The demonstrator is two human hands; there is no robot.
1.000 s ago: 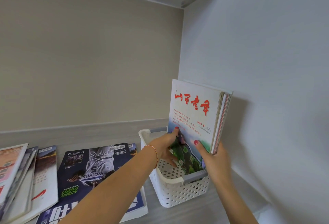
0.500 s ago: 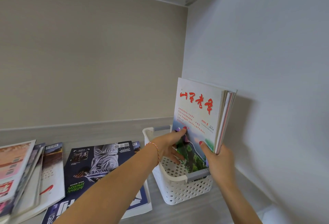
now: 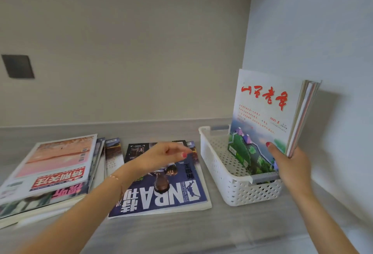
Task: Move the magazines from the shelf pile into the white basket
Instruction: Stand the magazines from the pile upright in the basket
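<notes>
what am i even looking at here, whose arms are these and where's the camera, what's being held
No machine here: these are a person's two bare arms, seen by a wide-angle camera worn on their head, looking down at a grey shelf. The right hand grips a bundle of upright magazines with red lettering, standing in a white perforated plastic basket. The left hand hovers, holding nothing, above a blue NBA magazine lying flat. Further left lies a pile of magazines with a pink cover on top.

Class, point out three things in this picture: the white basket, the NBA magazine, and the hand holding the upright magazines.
White basket [image 3: 254,192], head view, near perforated wall.
NBA magazine [image 3: 171,195], head view, white title letters.
Right hand [image 3: 290,165], head view, back of hand.
</notes>
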